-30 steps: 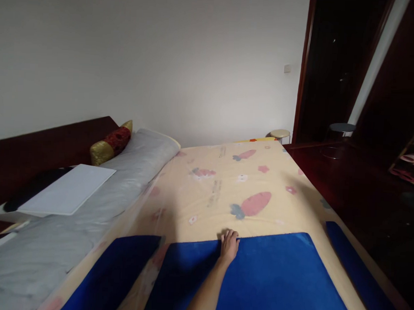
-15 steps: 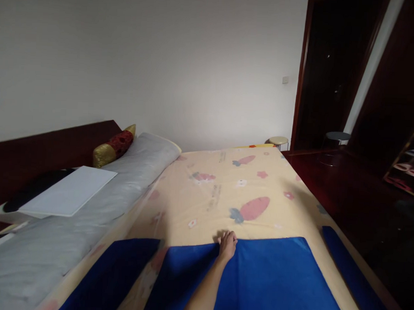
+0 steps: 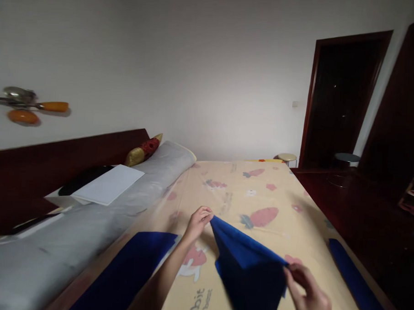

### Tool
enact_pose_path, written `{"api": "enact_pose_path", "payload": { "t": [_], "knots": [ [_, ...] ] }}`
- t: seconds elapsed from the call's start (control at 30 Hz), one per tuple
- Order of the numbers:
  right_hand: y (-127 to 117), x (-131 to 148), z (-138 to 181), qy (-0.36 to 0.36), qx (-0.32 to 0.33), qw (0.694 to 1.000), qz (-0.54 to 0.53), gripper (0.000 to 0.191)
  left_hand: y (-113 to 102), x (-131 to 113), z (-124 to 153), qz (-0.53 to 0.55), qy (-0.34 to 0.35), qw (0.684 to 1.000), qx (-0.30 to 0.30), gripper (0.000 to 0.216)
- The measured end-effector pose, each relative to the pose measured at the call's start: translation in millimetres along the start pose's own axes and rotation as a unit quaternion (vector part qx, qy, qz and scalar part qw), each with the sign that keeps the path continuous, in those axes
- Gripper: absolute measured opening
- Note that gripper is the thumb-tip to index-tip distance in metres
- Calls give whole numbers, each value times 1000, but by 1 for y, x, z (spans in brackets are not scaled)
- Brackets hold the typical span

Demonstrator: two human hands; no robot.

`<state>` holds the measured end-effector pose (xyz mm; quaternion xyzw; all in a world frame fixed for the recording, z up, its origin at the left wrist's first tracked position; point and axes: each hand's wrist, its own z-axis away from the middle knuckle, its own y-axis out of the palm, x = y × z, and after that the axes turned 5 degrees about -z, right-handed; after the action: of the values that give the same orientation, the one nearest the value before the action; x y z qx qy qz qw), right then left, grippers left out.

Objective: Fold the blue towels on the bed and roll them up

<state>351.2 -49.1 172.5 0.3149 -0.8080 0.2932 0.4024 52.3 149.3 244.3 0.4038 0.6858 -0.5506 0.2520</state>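
A piece of blue fabric (image 3: 253,271) hangs between my two hands, its top edge stretched taut and sloping down to the right. My left hand (image 3: 200,218) pinches its upper left corner. Lower down, my right hand (image 3: 309,289) is closed on the right end of that edge. A second blue piece (image 3: 133,266) lies flat on the bed at left, partly behind my left forearm. Along the bed's right side rests a narrow blue strip (image 3: 355,280). Beneath all of these is a cream bedsheet (image 3: 232,197) printed with carrots, flowers and lettering.
Grey bedding (image 3: 122,220) runs along the left side, with a white board (image 3: 113,183) on it. A red and gold bolster (image 3: 143,151) leans near the dark headboard (image 3: 90,154). Two stools, one cream (image 3: 287,156) and one dark (image 3: 347,157), stand beyond the bed.
The middle blue fabric, flat on the bed before, is now lifted and held up by its edge in both hands. My right hand has come into view. The view has shifted left.
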Motion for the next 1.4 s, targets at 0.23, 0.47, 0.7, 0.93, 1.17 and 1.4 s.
{"api": "enact_pose_path", "payload": {
  "t": [0.23,0.47,0.7,0.93,1.17,1.4],
  "knots": [
    [-47,42,-74,32,119,988,-93,45,-84,-57,86,144,-59,987,38,40],
    [-42,44,-105,7,200,979,-37,43,-88,-44,90,44,-24,998,26,37],
    [-3,18,-128,-46,218,969,102,45,-53,-26,44,14,24,999,-39,41],
    [-16,20,-150,-82,132,983,98,53,-66,-26,20,10,70,996,-56,37],
    [-14,-62,-73,-2,315,947,72,48,-9,59,99,-59,2,993,102,22],
    [1,-143,44,84,412,894,153,28,67,136,199,-159,-64,946,276,23]
  ]
}}
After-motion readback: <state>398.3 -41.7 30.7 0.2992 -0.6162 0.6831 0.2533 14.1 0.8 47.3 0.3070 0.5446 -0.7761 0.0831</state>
